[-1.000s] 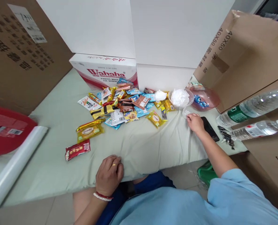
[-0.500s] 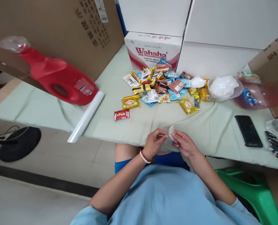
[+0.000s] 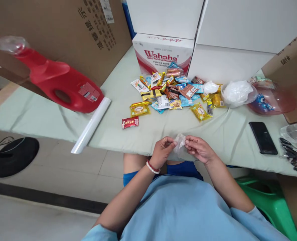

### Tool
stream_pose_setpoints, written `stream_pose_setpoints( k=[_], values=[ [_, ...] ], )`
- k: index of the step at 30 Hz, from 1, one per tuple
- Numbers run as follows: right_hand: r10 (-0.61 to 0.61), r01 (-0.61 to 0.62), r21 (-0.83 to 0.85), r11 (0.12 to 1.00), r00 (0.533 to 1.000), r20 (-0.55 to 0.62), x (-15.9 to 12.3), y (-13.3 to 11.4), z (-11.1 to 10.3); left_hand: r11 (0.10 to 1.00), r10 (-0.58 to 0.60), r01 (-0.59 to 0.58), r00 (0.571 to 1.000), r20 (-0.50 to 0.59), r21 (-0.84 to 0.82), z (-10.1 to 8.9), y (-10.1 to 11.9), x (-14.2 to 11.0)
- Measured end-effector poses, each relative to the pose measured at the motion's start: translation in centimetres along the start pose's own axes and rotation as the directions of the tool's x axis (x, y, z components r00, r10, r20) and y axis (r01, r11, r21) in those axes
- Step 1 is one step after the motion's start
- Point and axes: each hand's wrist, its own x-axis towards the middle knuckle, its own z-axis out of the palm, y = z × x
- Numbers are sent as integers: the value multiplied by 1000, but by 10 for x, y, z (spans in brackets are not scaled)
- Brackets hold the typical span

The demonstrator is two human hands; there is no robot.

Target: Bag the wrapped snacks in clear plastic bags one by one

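Observation:
A thin clear plastic bag [image 3: 180,143] is stretched between my two hands at the table's front edge. My left hand [image 3: 163,150] pinches its left side between thumb and finger. On the other side, my right hand [image 3: 199,147] grips the bag's upper right edge. The bag looks crumpled and see-through; whether anything is inside I cannot tell. Beyond my hands lies a pile of wrapped snacks [image 3: 173,93], with a red packet [image 3: 130,123] apart from it at the near left and a yellow packet [image 3: 200,112] at the near right.
A red jug [image 3: 65,83] and a white roll [image 3: 91,125] lie at the left. At the right are a bowl with white plastic [image 3: 238,93], a pink bowl [image 3: 276,98] and a black phone [image 3: 263,137]. A Wahaba-printed box [image 3: 163,55] and white boxes stand behind.
My hands have drawn slightly apart, and the bag, bunched at the top before, is now spread wider between them. The snacks have not moved.

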Motion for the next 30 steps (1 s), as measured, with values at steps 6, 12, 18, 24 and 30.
stream_pose_setpoints(
  k=[6, 12, 18, 24, 30],
  values=[
    [-58, 41, -153, 987, 993, -106, -8, -12, -36, 986, -52, 33, 992, -116, -161, -19, 2, 9],
    [-700, 311, -795, 521, 688, -189, -18, -5, -22, 991, -72, 54, 987, -142, -126, -9, -4, 9],
    [-519, 437, -831, 344, 826, 220, -2, 10, 9, 985, -82, 71, 994, -67, -156, -5, -5, 7],
    [-523, 419, -557, 717, 852, -33, 3, 10, -19, 932, -104, 56, 988, -118, -359, -26, -1, 10],
    [-488, 477, -505, 719, 864, 122, -20, -2, -36, 885, -104, 57, 992, -78, -463, -26, -1, 14]
  ],
)
